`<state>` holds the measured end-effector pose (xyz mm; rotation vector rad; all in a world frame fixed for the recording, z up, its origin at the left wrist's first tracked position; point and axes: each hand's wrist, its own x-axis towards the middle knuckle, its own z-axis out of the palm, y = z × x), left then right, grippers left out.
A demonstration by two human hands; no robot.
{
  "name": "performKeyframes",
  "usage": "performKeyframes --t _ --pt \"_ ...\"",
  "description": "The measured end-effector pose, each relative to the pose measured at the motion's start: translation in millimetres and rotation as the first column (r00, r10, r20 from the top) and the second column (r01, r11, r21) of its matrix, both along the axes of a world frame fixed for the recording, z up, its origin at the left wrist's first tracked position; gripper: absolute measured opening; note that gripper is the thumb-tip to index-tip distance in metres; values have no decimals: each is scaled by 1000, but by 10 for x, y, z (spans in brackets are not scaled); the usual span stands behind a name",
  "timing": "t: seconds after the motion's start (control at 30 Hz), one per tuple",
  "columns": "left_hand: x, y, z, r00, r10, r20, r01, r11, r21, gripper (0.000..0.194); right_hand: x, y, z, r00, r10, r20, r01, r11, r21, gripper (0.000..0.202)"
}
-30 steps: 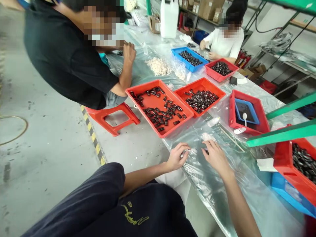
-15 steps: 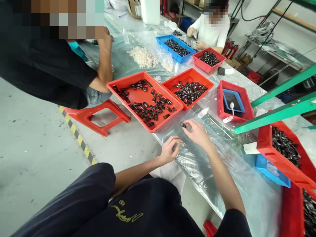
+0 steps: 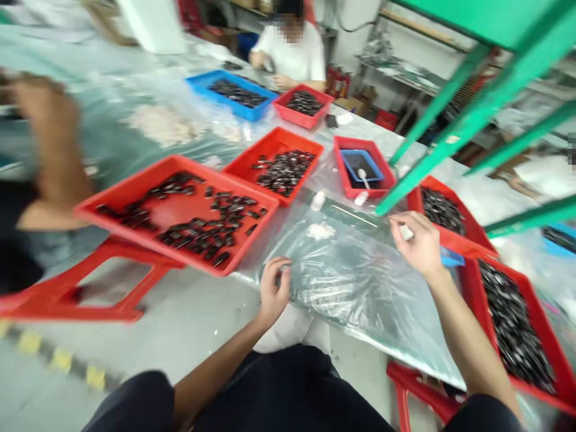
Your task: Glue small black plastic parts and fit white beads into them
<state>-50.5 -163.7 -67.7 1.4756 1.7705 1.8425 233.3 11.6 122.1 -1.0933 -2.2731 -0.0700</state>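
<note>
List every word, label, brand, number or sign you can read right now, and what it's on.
No text is readable in this view.
Red trays: no lettering visible.
Small white bottles: too blurred to read any marking.
Fire extinguishers, cardboard boxes: too small and blurred.

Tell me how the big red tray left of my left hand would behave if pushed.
The red tray will probably hold its shape, since its straight walls look like moulded plastic. The black pieces inside would likely slide, as bare floor shows between them. Pushed outward, the tray might tip: its near side seems to reach the edge of the table.
</note>
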Motion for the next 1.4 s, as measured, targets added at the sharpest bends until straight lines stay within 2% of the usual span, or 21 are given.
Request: performKeyframes --t 0.07,0.13,0.17,0.23,0.3,0.37,0.43,0.5,0.53,0.6,0.67,0.73,0.9,1.1,1.23,1.4 --pt "63 49 72 999 -49 15 48 999 14 15 605 58 142 982 -181 56 178 982 59 30" --pt "220 191 185 983 -181 -6 181 980 78 16 1130 173 282 934 -346 84 342 938 57 30" --pt "341 288 251 963 -266 -39 269 955 126 16 1348 249 344 904 -415 105 413 910 37 31" --pt "645 509 381 893 -423 -151 448 867 217 19 1660 438 439 850 -508 139 519 853 -50 33" --pt "962 725 470 804 -502 -320 586 762 276 20 1796 660 479 812 -556 180 582 796 -167 40" --pt "1200 893 491 720 -510 -470 681 650 338 20 1789 894 461 796 -560 230 604 761 -237 48" --pt "1311 989 454 668 -523 -529 731 594 336 20 1709 1119 399 786 -552 279 617 723 -310 56" --pt "1308 1030 388 630 -545 -554 765 560 318 22 1623 1326 310 805 -493 328 593 669 -448 70" --pt "1278 1044 355 628 -556 -544 766 566 307 23 1592 1423 261 805 -471 360 592 623 -511 80" --pt "1203 1080 302 675 -553 -489 722 632 281 26 1561 1603 162 780 -478 404 623 530 -575 93" --pt "1148 1131 274 719 -537 -442 676 688 263 27 1571 1761 70 762 -492 420 641 482 -598 103" --pt "1129 1177 262 733 -535 -420 660 707 252 27 1608 1889 -12 754 -496 430 649 465 -603 107" --pt "1158 1196 248 701 -606 -376 703 677 218 29 1696 2070 -201 731 -499 465 678 457 -575 101" --pt "1168 1185 277 703 -588 -401 697 683 219 24 1616 2066 -352 619 -592 516 785 438 -439 103" --pt "1176 1215 268 703 -576 -418 693 686 222 20 1551 1988 -308 605 -599 525 795 485 -364 85" --pt "1173 1279 218 722 -567 -398 674 706 217 19 1565 1879 -158 593 -616 518 803 502 -321 70"
